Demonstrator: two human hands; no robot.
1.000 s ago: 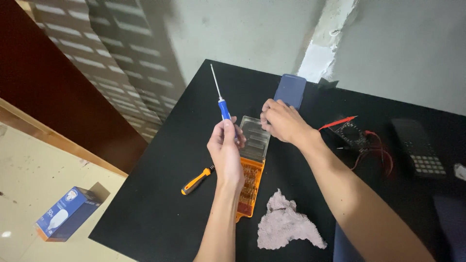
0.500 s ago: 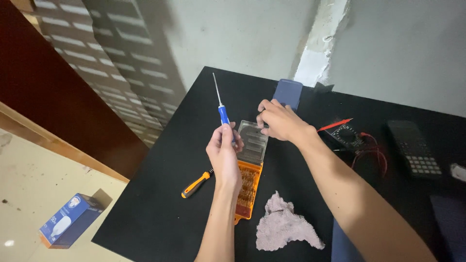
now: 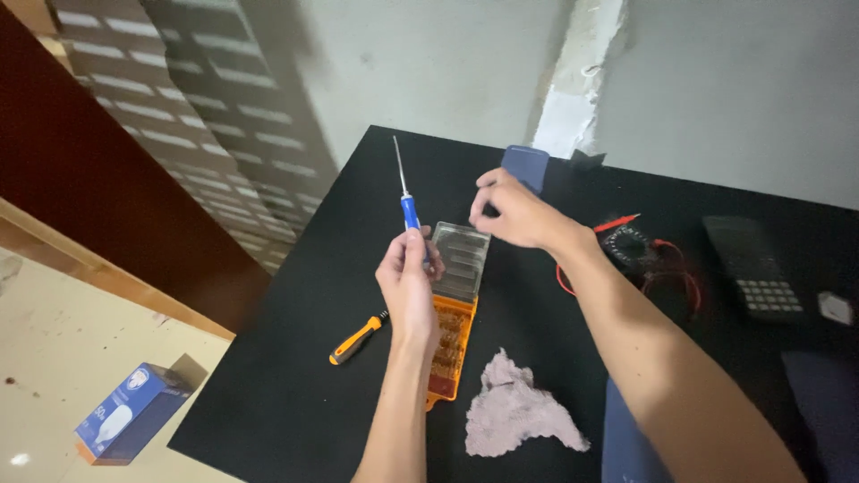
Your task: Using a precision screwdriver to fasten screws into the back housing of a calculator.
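My left hand grips a slim blue-handled screwdriver, its long metal shaft pointing up and away. Just right of it lies an orange bit case with a clear lid standing open on the black table. My right hand hovers above the lid's far end, fingers pinched together; whether a small bit is between them I cannot tell. A blue block stands just behind that hand.
An orange-and-black screwdriver lies left of the case. A crumpled grey cloth is near the front. A multimeter with red leads and a dark calculator lie at right. A blue box sits on the floor.
My right hand has lifted off the case lid and moved slightly right, fingers pinched. The left hand keeps the screwdriver upright.
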